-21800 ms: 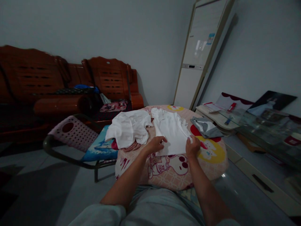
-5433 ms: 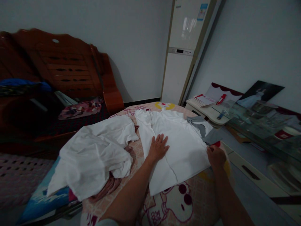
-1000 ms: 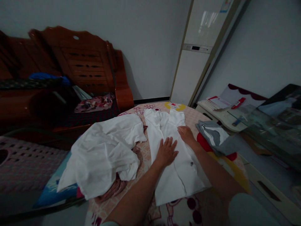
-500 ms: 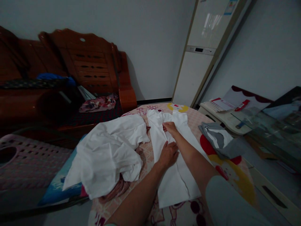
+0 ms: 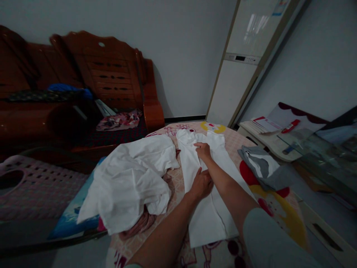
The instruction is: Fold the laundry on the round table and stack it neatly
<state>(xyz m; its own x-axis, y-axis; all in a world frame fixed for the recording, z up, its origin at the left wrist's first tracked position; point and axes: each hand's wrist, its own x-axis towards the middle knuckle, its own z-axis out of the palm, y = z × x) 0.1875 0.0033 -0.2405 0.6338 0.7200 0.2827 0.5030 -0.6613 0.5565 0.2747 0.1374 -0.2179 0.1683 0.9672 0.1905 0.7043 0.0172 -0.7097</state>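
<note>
A white shirt (image 5: pixel 205 221) lies lengthwise on the table, its collar end away from me and an edge running down its middle. My right hand (image 5: pixel 203 151) is at the upper part of the shirt, fingers bent and closed on the cloth near the collar. Closer to me, my left hand (image 5: pixel 201 184) rests on the middle of the shirt with its fingers curled at the central edge; its fingertips are partly hidden by my right forearm. To the left lies a crumpled white garment (image 5: pixel 131 178), with a brownish-pink cloth (image 5: pixel 141 225) showing beneath it.
A patterned cloth covers the table (image 5: pixel 174 182). Folded grey clothing (image 5: pixel 263 167) lies at its right edge. A pink woven basket (image 5: pixel 41 190) and a wooden sofa (image 5: pixel 111 74) stand left. Behind is a tall white air conditioner (image 5: pixel 237 82); a glass-topped cabinet (image 5: pixel 323 160) stands right.
My right hand's fingers have shifted slightly on the cloth near the collar. The left hand's fingers look more curled. The whole view has shifted a little.
</note>
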